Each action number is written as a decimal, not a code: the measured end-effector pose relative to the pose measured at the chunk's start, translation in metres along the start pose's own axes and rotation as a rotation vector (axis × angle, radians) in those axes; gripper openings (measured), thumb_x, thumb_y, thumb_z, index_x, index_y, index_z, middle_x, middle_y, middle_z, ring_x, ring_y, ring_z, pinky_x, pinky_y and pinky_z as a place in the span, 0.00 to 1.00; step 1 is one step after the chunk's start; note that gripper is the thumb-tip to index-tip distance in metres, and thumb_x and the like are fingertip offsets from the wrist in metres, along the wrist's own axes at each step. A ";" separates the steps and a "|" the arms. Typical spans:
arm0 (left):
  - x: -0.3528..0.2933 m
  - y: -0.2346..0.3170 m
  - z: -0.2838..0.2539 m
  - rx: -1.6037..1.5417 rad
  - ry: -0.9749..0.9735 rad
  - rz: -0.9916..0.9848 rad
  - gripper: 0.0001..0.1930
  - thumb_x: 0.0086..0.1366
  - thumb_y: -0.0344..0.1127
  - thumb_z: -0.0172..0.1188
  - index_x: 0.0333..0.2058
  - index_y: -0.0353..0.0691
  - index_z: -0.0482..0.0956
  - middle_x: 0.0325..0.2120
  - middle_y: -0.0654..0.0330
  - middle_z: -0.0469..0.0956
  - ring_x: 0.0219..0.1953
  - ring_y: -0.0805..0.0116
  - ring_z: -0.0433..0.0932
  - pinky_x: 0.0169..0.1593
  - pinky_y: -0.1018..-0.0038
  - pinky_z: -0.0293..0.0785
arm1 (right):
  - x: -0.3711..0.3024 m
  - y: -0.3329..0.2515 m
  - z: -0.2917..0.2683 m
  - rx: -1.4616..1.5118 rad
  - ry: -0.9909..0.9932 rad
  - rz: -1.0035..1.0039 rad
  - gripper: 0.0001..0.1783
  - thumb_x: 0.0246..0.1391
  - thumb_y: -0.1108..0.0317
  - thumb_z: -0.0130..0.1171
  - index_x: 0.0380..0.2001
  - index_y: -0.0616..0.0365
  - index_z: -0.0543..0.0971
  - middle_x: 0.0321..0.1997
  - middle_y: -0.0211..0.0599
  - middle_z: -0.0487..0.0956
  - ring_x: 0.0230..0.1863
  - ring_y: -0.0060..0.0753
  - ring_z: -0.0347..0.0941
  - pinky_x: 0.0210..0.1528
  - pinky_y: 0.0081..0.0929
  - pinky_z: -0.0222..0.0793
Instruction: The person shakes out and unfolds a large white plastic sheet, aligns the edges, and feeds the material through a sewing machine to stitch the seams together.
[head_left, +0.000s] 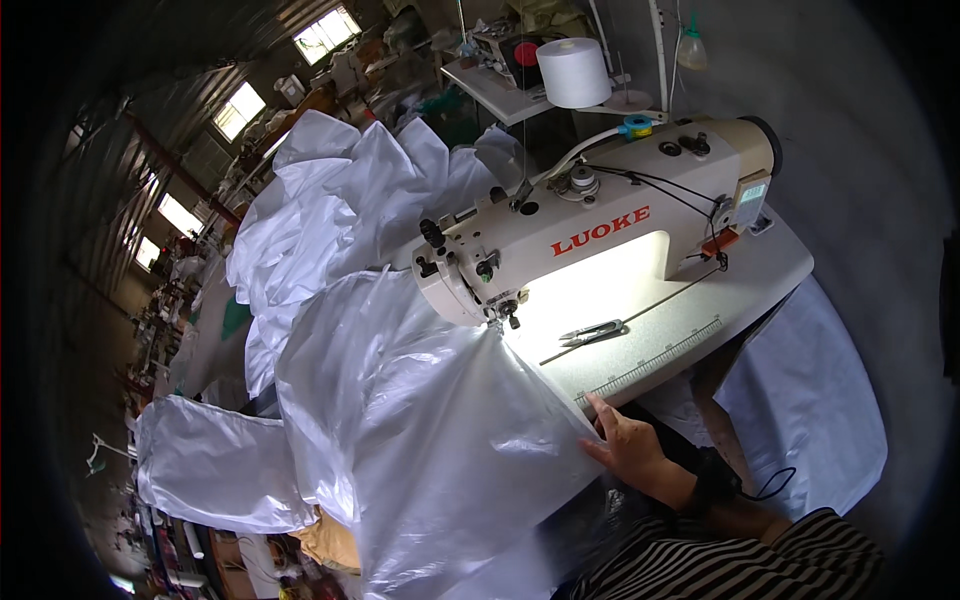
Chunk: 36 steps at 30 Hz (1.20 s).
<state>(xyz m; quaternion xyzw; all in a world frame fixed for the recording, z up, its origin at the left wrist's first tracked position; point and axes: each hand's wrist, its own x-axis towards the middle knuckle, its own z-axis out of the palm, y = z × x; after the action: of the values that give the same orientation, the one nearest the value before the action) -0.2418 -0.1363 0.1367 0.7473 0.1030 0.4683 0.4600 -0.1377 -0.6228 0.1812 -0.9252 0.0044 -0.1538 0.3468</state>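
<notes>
Right hand [628,445] lies flat on the edge of the clear plastic sheet [430,420], fingers [603,410] apart and stretched out, gripping nothing. Sheet drapes off the counter [700,320] front, its top corner under the sewing machine [590,225] needle. Thread snips [592,332] lie on the counter behind. White thread cone [573,72] stands at back. Left hand not visible.

We cannot find our left hand; the clear plastic sheet [420,440] may cover it. The sheet hides the bench's [700,300] left part and the needle area.
</notes>
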 end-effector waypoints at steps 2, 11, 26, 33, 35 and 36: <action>0.005 0.000 0.002 -0.017 0.001 -0.016 0.17 0.71 0.32 0.54 0.53 0.27 0.73 0.42 0.46 0.80 0.31 0.59 0.79 0.33 0.69 0.77 | 0.008 0.000 0.004 -0.094 0.016 -0.040 0.28 0.59 0.67 0.59 0.62 0.59 0.69 0.36 0.42 0.83 0.32 0.40 0.82 0.31 0.34 0.79; 0.083 0.029 -0.011 -0.074 0.020 0.012 0.14 0.70 0.32 0.54 0.49 0.29 0.77 0.37 0.49 0.81 0.27 0.62 0.77 0.29 0.71 0.74 | -0.007 -0.016 0.008 -0.335 -0.117 -0.231 0.25 0.55 0.71 0.56 0.58 0.60 0.76 0.22 0.30 0.75 0.17 0.30 0.75 0.19 0.26 0.72; 0.260 0.082 0.181 -0.206 0.013 -0.045 0.27 0.78 0.40 0.41 0.68 0.27 0.58 0.69 0.45 0.60 0.70 0.59 0.61 0.72 0.65 0.55 | 0.103 -0.022 0.069 -0.645 -0.154 -0.216 0.25 0.58 0.71 0.53 0.60 0.57 0.75 0.18 0.19 0.78 0.16 0.23 0.76 0.14 0.24 0.65; 0.330 -0.035 0.229 -0.201 -0.358 -0.162 0.27 0.79 0.44 0.40 0.68 0.30 0.59 0.68 0.46 0.62 0.69 0.60 0.63 0.72 0.66 0.55 | 0.149 -0.014 0.081 -0.688 -0.137 -0.160 0.18 0.64 0.67 0.51 0.56 0.54 0.77 0.22 0.23 0.81 0.20 0.26 0.79 0.18 0.23 0.69; 0.312 -0.070 0.220 -0.137 -0.629 -0.288 0.21 0.76 0.48 0.48 0.49 0.34 0.76 0.58 0.45 0.75 0.61 0.59 0.72 0.64 0.65 0.65 | 0.147 -0.016 0.075 -0.662 -0.080 -0.150 0.13 0.63 0.67 0.51 0.48 0.53 0.79 0.21 0.25 0.81 0.20 0.26 0.80 0.18 0.24 0.69; 0.304 -0.078 0.215 0.340 -0.844 -0.230 0.22 0.74 0.50 0.51 0.47 0.34 0.78 0.50 0.45 0.79 0.55 0.60 0.76 0.58 0.64 0.69 | 0.144 -0.016 0.072 -0.577 -0.076 -0.138 0.12 0.63 0.66 0.52 0.46 0.52 0.79 0.22 0.27 0.82 0.22 0.29 0.80 0.20 0.27 0.71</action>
<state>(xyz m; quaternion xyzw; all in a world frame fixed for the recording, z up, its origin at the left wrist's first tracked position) 0.1152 -0.0424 0.2296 0.9210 0.0644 0.0457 0.3816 0.0188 -0.5811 0.1814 -0.9888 -0.0282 -0.1346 0.0580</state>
